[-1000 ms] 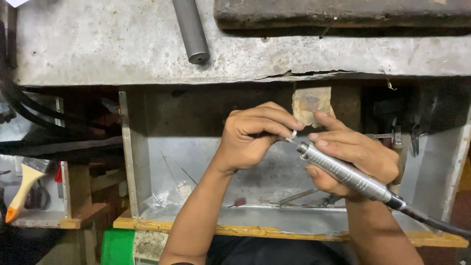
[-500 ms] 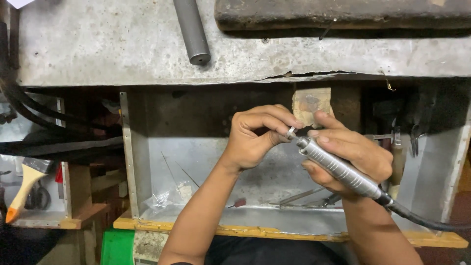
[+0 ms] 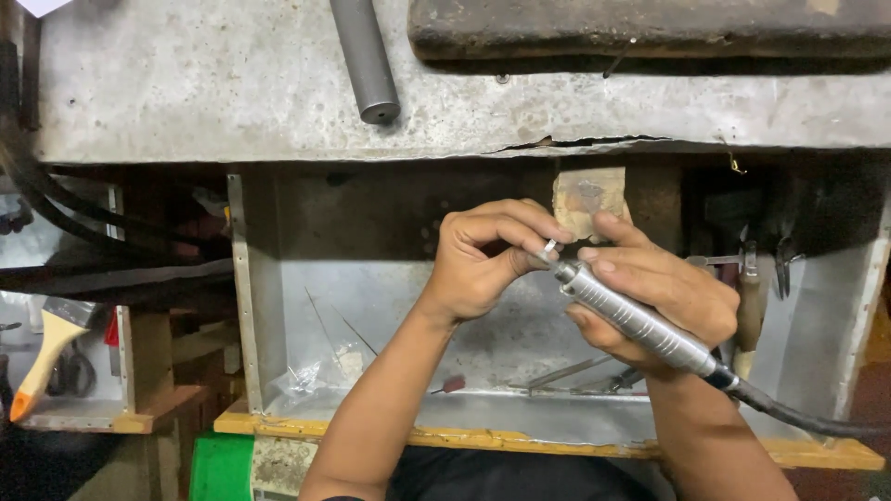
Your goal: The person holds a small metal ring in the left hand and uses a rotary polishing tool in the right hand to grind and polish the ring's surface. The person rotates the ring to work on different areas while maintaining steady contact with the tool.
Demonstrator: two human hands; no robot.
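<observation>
My left hand (image 3: 487,260) pinches a small silver ring (image 3: 549,248) between thumb and fingertips. My right hand (image 3: 654,292) grips a silver rotary handpiece (image 3: 636,318) like a pen, its tip touching the ring. A black flexible cable (image 3: 798,416) runs from the handpiece off to the right. Both hands are held over an open metal-lined drawer (image 3: 251,306) under the worn bench top (image 3: 232,93). A small wooden bench peg (image 3: 585,199) juts out just behind the fingers.
A grey metal rod (image 3: 365,60) lies on the bench top. Loose tools and a clear plastic bag (image 3: 316,376) lie in the drawer. Pliers (image 3: 761,269) hang at the right. A paintbrush with an orange-tipped handle (image 3: 42,357) rests in a left compartment.
The handpiece tip has moved up and left against the ring. My left fingers have tightened slightly around it. Both hands remain in the same place over the drawer.
</observation>
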